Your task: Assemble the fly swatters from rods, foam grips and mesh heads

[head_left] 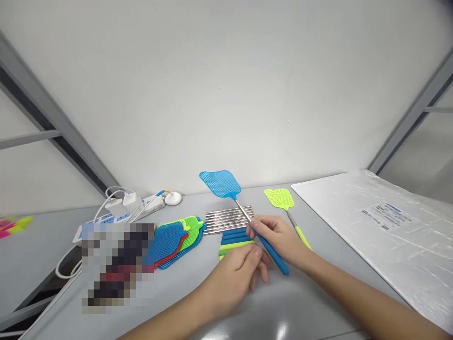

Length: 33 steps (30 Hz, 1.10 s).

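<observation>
My right hand is closed round a blue fly swatter, whose mesh head is tilted up to the left. A shiny metal rod joins that head to a blue handle slanting down to the right. Just left of the handle is my left hand, with loosely curled fingers, a little apart, and nothing visible in them. Behind it, several blue and green handles lie side by side, partly hidden. Several metal rods lie beyond them. Stacked blue, green and red swatter heads are to the left.
A yellow-green fly swatter lies on the grey table to the right. Farther right is a large white wrapped panel with a label. A power strip with plugs and white cables is at the left, behind a blurred-out patch.
</observation>
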Available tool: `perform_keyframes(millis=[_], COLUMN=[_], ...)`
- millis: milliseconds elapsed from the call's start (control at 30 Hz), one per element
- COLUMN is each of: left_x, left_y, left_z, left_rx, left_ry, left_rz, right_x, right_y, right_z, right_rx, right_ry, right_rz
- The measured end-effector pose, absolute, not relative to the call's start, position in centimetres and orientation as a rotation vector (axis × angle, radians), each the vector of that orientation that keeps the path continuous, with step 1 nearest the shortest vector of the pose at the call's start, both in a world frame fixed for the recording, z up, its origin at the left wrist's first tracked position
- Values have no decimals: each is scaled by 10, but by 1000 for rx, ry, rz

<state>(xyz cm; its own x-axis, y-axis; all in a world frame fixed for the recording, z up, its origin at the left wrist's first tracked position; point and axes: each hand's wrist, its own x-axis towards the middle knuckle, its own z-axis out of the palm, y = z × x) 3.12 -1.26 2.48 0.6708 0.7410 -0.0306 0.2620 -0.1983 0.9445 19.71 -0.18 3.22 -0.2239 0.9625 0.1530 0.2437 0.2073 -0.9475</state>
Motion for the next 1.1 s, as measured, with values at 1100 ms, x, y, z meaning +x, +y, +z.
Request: perform_keyframes(millis=[1100], left_x=[4], left_y=[0], left_z=[9], left_rx=[2904], left_ry=[766], left_rz=[601], right_x=[279], right_y=[19], right_z=[38], right_rx=[-2439], right_ry=[-2201], right_rz=[246])
